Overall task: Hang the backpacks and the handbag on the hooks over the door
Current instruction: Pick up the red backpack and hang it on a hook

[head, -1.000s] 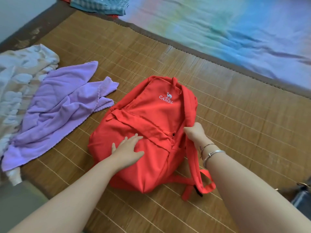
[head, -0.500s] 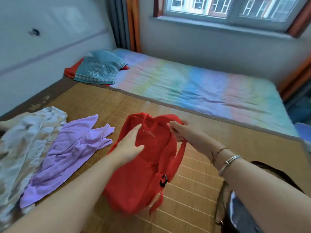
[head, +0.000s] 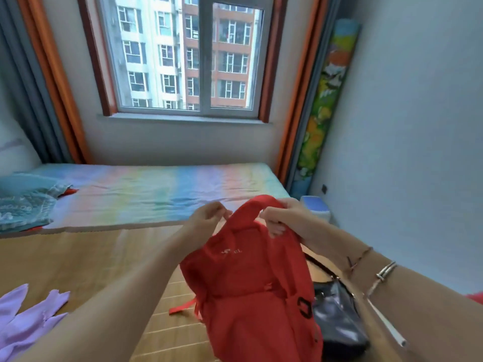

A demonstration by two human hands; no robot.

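Observation:
A red backpack (head: 251,286) hangs upright in the air above the bamboo mat, held by its top. My left hand (head: 206,218) pinches the left side of the top strap. My right hand (head: 282,218) grips the right side of the same strap. A dark handbag (head: 337,320) with a thin strap lies on the mat behind and to the right of the backpack, partly hidden by it and by my right forearm. No door and no hooks are in view.
The bamboo mat (head: 65,262) covers the near bed, with a purple cloth (head: 28,314) at the lower left. A rainbow sheet (head: 156,189) and a teal pillow (head: 23,202) lie farther back. Beyond are a window (head: 188,56), a blue stool (head: 315,206) and the right wall.
The backpack has been lifted off the mat and now hangs from both hands by its top strap. My view has swung up from the mat toward the window.

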